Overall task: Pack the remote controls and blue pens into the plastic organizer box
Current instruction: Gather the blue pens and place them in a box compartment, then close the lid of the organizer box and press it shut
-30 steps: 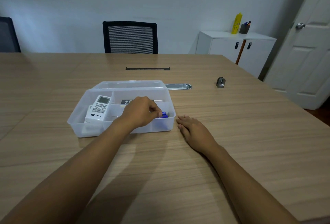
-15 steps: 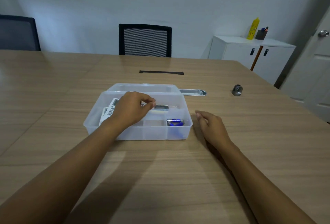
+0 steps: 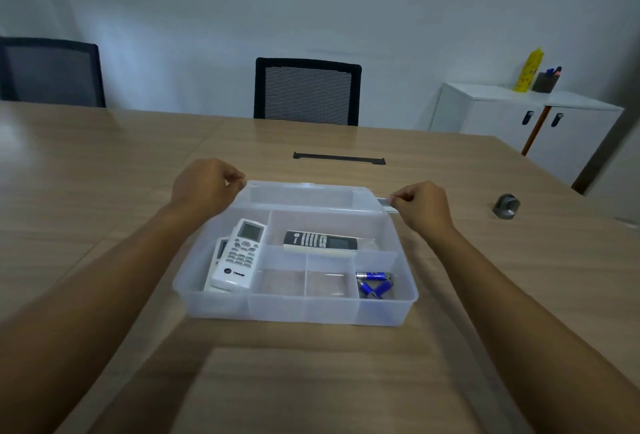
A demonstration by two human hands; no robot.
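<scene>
The clear plastic organizer box stands open on the wooden table, its lid lying flat behind it. A white remote rests on a second white one in the left compartment. A black remote lies across the upper right compartment. Short blue pens sit in the front right compartment. My left hand pinches the lid's far left corner. My right hand is pinched at the lid's far right corner.
A silver tray pokes out behind the box under my right fingertips. A small grey metal object sits to the right. A black cable slot, a black chair and a white cabinet lie beyond.
My left hand left the pens in the box and moved to the lid's far left corner. My right hand rose from the table to the lid's far right corner.
</scene>
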